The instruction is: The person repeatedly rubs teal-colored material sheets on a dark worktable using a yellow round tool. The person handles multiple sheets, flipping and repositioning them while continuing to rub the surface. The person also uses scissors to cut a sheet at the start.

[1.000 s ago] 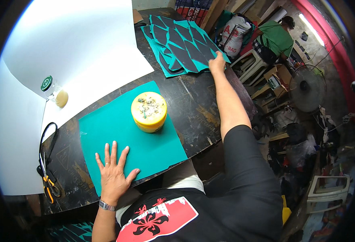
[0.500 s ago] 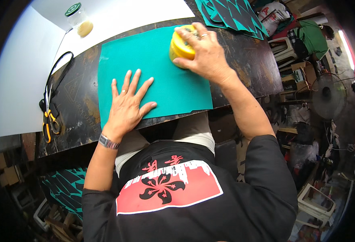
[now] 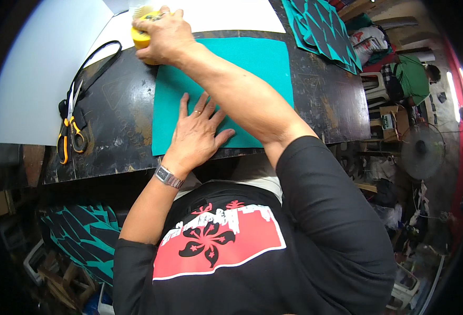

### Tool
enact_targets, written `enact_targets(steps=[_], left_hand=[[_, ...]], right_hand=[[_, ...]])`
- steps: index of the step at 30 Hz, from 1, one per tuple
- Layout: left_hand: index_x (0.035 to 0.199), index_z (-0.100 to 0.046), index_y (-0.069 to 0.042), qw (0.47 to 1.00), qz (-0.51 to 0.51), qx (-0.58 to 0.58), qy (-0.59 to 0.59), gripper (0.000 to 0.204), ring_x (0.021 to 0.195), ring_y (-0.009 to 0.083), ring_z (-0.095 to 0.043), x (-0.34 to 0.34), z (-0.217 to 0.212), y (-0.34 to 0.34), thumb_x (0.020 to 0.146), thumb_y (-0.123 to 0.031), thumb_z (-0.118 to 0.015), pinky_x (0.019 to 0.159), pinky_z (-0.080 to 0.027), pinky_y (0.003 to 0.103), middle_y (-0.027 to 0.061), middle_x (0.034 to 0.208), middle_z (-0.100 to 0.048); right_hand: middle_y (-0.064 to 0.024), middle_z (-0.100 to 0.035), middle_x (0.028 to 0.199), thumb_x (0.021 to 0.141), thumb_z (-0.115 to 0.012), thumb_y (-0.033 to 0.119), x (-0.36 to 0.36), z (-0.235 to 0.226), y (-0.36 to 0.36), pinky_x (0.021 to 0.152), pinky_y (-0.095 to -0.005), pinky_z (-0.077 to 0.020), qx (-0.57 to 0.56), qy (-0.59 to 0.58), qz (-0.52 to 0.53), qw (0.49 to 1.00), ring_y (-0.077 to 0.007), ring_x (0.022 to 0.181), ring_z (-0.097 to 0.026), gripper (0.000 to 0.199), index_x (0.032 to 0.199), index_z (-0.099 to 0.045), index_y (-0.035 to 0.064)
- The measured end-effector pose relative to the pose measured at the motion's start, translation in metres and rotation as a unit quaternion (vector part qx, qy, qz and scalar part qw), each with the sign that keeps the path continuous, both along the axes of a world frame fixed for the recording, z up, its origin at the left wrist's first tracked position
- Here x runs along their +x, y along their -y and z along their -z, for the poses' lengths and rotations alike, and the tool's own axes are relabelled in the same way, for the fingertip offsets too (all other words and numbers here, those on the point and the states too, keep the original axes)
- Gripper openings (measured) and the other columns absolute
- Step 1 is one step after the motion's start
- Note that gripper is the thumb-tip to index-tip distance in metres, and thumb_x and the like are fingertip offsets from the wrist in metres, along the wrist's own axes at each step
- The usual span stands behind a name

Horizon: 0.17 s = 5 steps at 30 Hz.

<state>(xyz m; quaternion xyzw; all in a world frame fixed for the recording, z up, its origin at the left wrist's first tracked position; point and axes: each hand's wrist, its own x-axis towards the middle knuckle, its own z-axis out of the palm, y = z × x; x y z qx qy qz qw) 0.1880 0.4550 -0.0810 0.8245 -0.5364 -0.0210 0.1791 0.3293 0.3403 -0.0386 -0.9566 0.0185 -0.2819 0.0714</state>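
A teal sheet (image 3: 258, 68) lies flat on the dark table. My left hand (image 3: 199, 126) rests on its near left part, fingers spread and pressing it down. My right arm reaches across the sheet to the far left. There my right hand (image 3: 169, 38) is wrapped round a squat yellow cylinder (image 3: 141, 39) with dark markings on top; the fingers hide much of it. It is at the sheet's far left corner, and I cannot tell whether it touches the table. Behind it shows a bit of a clear jar (image 3: 137, 10), mostly hidden.
Scissors (image 3: 69, 126) with orange and black handles lie at the left beside a black strap (image 3: 105, 50). White panels (image 3: 37, 68) stand at the left and back. Teal sheets with black shapes (image 3: 323, 31) lie at the far right. A fan (image 3: 423, 149) stands beyond the table.
My right hand has carried the yellow cylinder from the sheet's far right part leftward to its far left corner. My left hand stays flat on the sheet. The view has shifted a little.
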Motion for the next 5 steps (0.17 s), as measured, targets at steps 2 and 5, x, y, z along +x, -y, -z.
enact_targets(steps=[2, 5], left_hand=[[0.149, -0.049, -0.017, 1.000, -0.019, -0.015, 0.014, 0.061, 0.148, 0.0307, -0.034, -0.001, -0.004, 0.001, 0.097, -0.049, -0.058, 0.119, -0.018, 0.063, 0.0135, 0.156, -0.043], [0.151, -0.046, -0.021, 0.999, -0.034, -0.025, 0.015, 0.061, 0.150, 0.0302, -0.032, -0.006, -0.003, 0.002, 0.098, -0.049, -0.058, 0.120, -0.017, 0.062, 0.0111, 0.160, -0.038]], right_hand=[[-0.0206, -0.064, 0.130, 0.068, -0.084, 0.045, -0.010, -0.010, 0.014, 0.100, -0.0459, -0.0523, 0.004, -0.049, 0.009, 0.999, -0.0348, 0.124, -0.060, 0.070, 0.133, -0.065, 0.0262], [-0.0222, -0.059, 0.137, 0.070, -0.084, 0.043, -0.030, -0.011, 0.059, 0.100, -0.0474, -0.0534, 0.070, -0.091, -0.012, 0.993, -0.0333, 0.127, -0.058, 0.071, 0.136, -0.064, 0.0222]])
